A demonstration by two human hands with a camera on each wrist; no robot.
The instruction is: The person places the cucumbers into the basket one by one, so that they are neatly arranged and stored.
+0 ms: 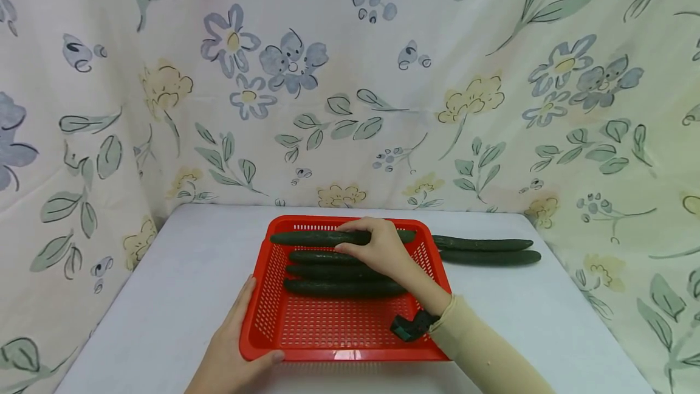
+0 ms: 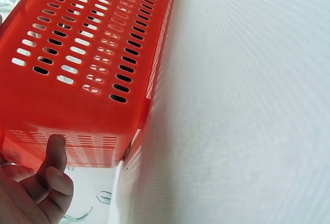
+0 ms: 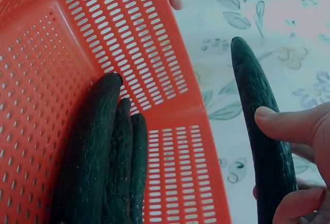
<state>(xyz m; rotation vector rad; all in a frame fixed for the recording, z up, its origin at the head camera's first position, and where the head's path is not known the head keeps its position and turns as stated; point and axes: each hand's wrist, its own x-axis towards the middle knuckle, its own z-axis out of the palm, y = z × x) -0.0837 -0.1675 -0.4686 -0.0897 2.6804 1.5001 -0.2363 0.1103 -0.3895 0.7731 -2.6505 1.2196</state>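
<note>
My right hand [image 1: 377, 247] grips a dark green cucumber [image 1: 306, 238] between thumb and fingers. It lies crosswise over the far end of the red plastic basket [image 1: 350, 354]; the right wrist view shows the held cucumber raised beside the basket's far wall. Inside that basket, three cucumbers [image 1: 344, 288] lie side by side, partly covered by my right hand and arm. With its thumb near the front rim and its fingers along the outer left wall, my left hand [image 1: 232, 342] touches the basket's near left corner. In the left wrist view its fingers [image 2: 56, 154] are slightly bent.
Two more cucumbers [image 1: 489, 251] lie on the white table [image 1: 164, 297] to the right of the basket, their left ends hidden behind it. A flower-patterned cloth [image 1: 350, 151] hangs behind the table and at both sides. A dark device [image 1: 412, 325] is on my right wrist.
</note>
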